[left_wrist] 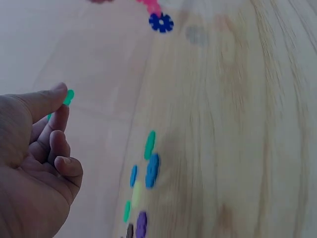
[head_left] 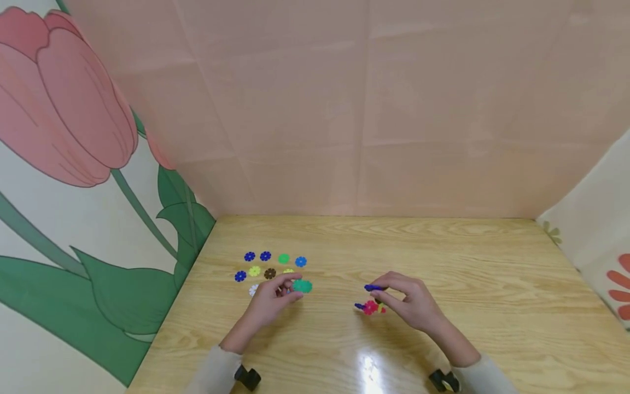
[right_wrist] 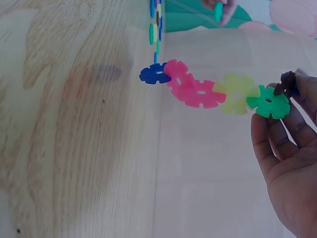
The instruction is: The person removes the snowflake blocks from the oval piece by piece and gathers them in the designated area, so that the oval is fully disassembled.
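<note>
My left hand [head_left: 269, 302] pinches a green notched plastic disc [head_left: 303, 286] between thumb and fingers, above the table. To the right, my right hand [head_left: 414, 302] pinches one end of a chain of interlocked flower-shaped discs [right_wrist: 200, 94]. In the right wrist view the chain runs from a dark blue disc [right_wrist: 154, 74] through pink ones, a yellow disc [right_wrist: 237, 94] and a green disc [right_wrist: 269, 101] to a brown disc [right_wrist: 285, 85] at the fingertips. Another blue piece there is partly hidden by the fingers. The two hands are apart, and the chain hangs off the tabletop.
Several loose discs lie in rows on the wooden table [head_left: 492, 284] beyond and beside my left hand, among them a blue disc [head_left: 301, 261], a green disc [head_left: 284, 258] and a brown disc [head_left: 269, 273]. A pinkish cloth [head_left: 364, 109] hangs behind the table.
</note>
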